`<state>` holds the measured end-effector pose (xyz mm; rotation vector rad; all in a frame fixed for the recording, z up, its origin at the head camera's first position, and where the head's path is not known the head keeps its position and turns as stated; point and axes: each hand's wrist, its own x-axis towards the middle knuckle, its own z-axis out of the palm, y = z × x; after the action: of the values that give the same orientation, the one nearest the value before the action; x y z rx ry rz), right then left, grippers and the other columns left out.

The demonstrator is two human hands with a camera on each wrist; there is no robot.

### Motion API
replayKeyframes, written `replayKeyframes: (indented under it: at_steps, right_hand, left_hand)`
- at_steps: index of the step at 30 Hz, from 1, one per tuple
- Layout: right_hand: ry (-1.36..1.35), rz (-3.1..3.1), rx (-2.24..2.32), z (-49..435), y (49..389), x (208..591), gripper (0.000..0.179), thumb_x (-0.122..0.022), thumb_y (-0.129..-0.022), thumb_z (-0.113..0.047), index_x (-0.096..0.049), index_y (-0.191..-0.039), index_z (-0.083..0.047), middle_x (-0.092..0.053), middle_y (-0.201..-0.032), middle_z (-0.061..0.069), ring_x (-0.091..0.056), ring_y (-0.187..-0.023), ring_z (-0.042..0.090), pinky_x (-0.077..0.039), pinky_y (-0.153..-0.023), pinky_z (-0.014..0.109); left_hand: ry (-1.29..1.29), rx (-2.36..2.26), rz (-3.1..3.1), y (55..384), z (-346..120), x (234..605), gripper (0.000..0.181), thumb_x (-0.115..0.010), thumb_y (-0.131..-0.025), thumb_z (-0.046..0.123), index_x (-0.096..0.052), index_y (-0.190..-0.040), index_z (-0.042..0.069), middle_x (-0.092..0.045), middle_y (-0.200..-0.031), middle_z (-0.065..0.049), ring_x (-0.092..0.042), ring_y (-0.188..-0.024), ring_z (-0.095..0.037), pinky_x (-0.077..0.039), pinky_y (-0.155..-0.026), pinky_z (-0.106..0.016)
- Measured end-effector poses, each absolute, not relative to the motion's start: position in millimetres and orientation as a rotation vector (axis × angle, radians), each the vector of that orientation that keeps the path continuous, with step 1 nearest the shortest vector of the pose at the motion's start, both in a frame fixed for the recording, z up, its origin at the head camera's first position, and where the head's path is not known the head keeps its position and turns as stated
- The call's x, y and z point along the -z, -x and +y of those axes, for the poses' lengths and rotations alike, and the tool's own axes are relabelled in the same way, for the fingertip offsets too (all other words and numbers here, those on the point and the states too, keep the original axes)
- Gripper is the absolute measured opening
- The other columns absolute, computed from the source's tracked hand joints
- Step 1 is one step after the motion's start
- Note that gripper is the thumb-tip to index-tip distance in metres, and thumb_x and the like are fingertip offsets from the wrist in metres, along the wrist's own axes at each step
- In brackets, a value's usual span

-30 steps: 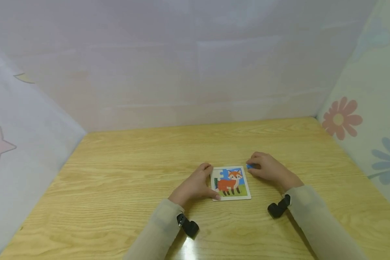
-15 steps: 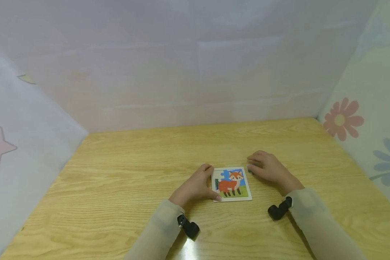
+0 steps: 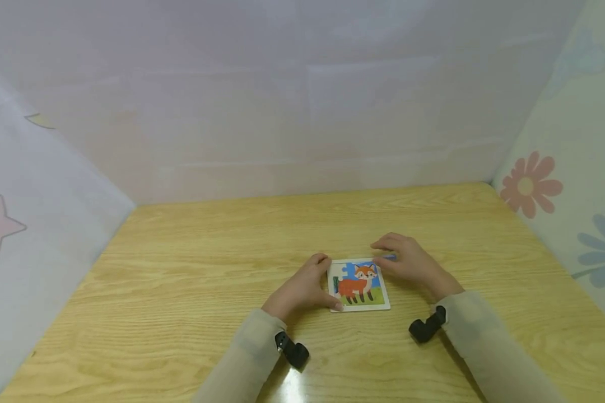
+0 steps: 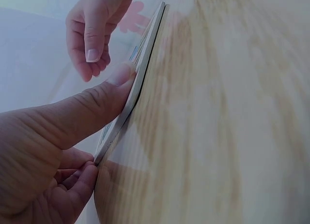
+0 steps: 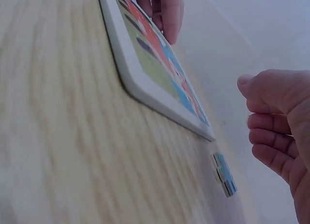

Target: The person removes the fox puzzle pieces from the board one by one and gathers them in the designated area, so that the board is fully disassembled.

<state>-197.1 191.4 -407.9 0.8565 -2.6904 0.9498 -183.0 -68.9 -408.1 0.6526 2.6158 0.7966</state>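
A square fox jigsaw puzzle (image 3: 359,285) in a white frame lies flat on the table, with a pale bare gap at its upper left. My left hand (image 3: 305,285) holds the frame by its left side, thumb on the near corner and fingers at the far one. Over the frame's far right corner hovers my right hand (image 3: 410,258), its thumb and fingers apart and nothing showing between them. In the right wrist view its fingers are loosely bent. A loose blue puzzle piece (image 5: 225,174) lies on the table just past the frame's corner, partly hidden by my right hand in the head view.
The wood-grain table (image 3: 191,268) extends around the puzzle on every side. Pale cloth walls (image 3: 282,123) close it in at the back and both sides. Each wrist wears a black camera on a strap.
My right hand was pinching a blue piece beside the frame; it has let it go and shifted left over the frame's corner. My left hand and the puzzle stay put.
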Motion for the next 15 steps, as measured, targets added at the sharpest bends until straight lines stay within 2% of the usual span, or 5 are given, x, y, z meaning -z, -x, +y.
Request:
replayKeyframes:
  at_steps: [15]
  right_hand:
    - [-0.912, -2.833, -0.998, 170, 195, 408, 0.031, -0.067, -0.085, -0.020, -0.065, -0.112, -0.003, -0.062, -0.106, 0.006, -0.058, -0.097, 0.022, -0.048, -0.084, 0.042]
  left_hand:
    - [-0.686, -0.782, 2.616, 183, -69, 407, 0.107, -0.083, -0.063, 0.045, -0.028, -0.145, 0.005, -0.023, -0.149, -0.012, -0.027, -0.135, -0.029, -0.029, -0.108, -0.042]
